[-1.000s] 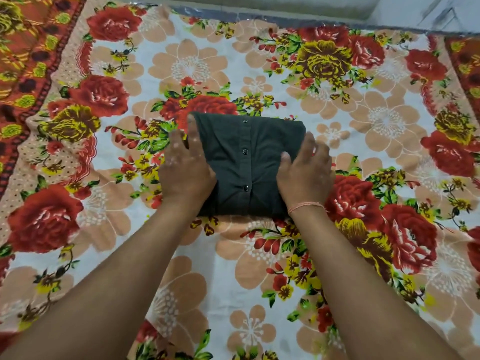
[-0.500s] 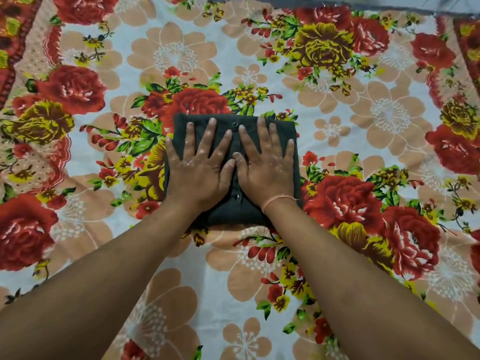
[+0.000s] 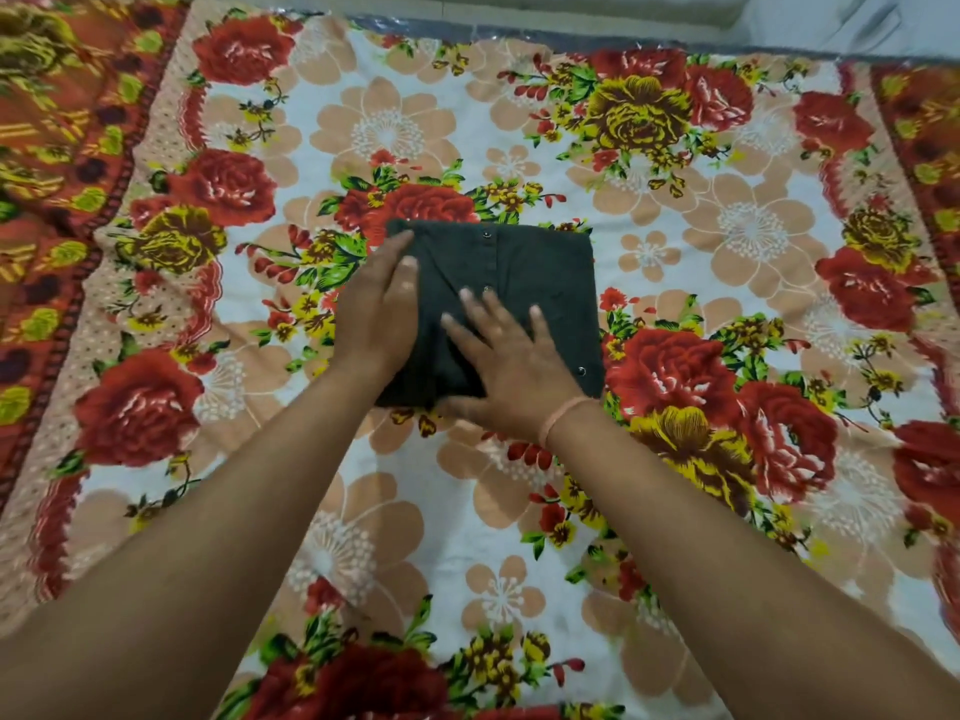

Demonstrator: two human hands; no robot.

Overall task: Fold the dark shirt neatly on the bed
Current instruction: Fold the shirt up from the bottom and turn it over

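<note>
Dark shirt point(image 3: 540, 283) folded square on bed point(image 3: 675, 511), left hand point(image 3: 376, 314) and right hand point(image 3: 511, 371) press with fingers point(image 3: 480, 319) flat; I reckon only smoothing remains.

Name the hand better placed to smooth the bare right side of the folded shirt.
Probably the right hand: it lies flat on the dark shirt beside that bare side, while the left hand rests at the far left edge.

left hand point(image 3: 382, 309): flat, fingers straight | right hand point(image 3: 511, 366): flat, fingers spread

A home bedroom: floral bedsheet point(image 3: 675, 210) covers bed.
</note>
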